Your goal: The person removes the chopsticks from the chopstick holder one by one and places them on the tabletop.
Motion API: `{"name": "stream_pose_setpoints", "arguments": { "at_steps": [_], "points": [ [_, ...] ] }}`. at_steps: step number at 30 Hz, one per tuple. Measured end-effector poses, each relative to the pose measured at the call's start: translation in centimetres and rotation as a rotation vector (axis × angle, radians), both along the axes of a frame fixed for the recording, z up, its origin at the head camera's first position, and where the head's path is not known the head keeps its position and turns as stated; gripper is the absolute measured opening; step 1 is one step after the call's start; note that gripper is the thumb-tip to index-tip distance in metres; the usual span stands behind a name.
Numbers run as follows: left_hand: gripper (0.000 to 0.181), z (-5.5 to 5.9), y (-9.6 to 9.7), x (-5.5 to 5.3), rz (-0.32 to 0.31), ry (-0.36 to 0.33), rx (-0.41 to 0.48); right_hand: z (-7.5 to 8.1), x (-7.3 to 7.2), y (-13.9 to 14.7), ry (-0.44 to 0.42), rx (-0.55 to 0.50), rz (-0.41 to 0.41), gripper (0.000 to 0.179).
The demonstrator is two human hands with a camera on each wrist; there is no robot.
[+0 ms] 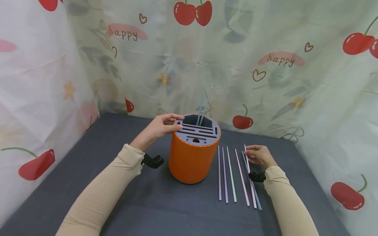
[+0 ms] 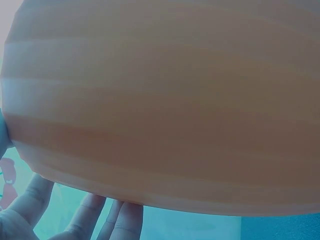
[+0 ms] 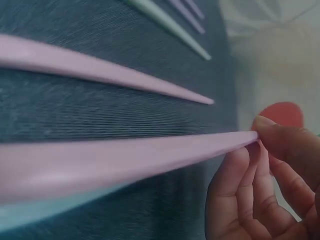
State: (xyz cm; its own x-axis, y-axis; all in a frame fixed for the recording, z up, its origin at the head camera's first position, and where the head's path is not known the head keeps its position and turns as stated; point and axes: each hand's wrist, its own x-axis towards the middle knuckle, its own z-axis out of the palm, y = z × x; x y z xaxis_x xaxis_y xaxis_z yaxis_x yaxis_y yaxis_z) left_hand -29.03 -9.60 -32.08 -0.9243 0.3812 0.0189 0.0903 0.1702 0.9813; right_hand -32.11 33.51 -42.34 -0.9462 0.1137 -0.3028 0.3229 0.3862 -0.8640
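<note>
On the table stands an orange round holder with a grey slotted top. My left hand grips it at the upper left rim, thumb over the top; in the left wrist view the fingers lie against its side. A blue chopstick and a pale green chopstick lean in the large back compartment. To the right, my right hand pinches the thin far end of a pink chopstick between thumb and fingers. A blue-grey chopstick lies beneath it, crossing it in the head view.
Between holder and right hand, several chopsticks lie roughly side by side: two purple ones, one of them a purple chopstick, a pale green chopstick and another pink chopstick. A printed curtain encloses the dark table.
</note>
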Motion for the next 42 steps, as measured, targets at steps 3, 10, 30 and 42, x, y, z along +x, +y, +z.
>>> {"name": "stream_pose_setpoints", "arguments": {
  "at_steps": [3,10,30,42],
  "points": [
    [0.042,0.0,0.0,0.0,-0.001,-0.002,0.001,-0.6,-0.1,-0.3,-0.015,0.014,-0.002,0.043],
    [0.043,0.1,0.0,-0.1,0.011,-0.01,-0.023,-1.0,-0.2,-1.1,-0.029,0.036,-0.024,0.04],
    [0.041,0.3,0.1,-0.1,0.017,0.0,-0.005,-1.8,-0.8,-1.4,-0.017,0.141,-0.021,0.036],
    [0.041,-0.1,0.1,-0.2,0.014,0.004,0.001,-2.3,-1.1,-1.5,-0.041,0.192,-0.021,0.032]
  ]
}}
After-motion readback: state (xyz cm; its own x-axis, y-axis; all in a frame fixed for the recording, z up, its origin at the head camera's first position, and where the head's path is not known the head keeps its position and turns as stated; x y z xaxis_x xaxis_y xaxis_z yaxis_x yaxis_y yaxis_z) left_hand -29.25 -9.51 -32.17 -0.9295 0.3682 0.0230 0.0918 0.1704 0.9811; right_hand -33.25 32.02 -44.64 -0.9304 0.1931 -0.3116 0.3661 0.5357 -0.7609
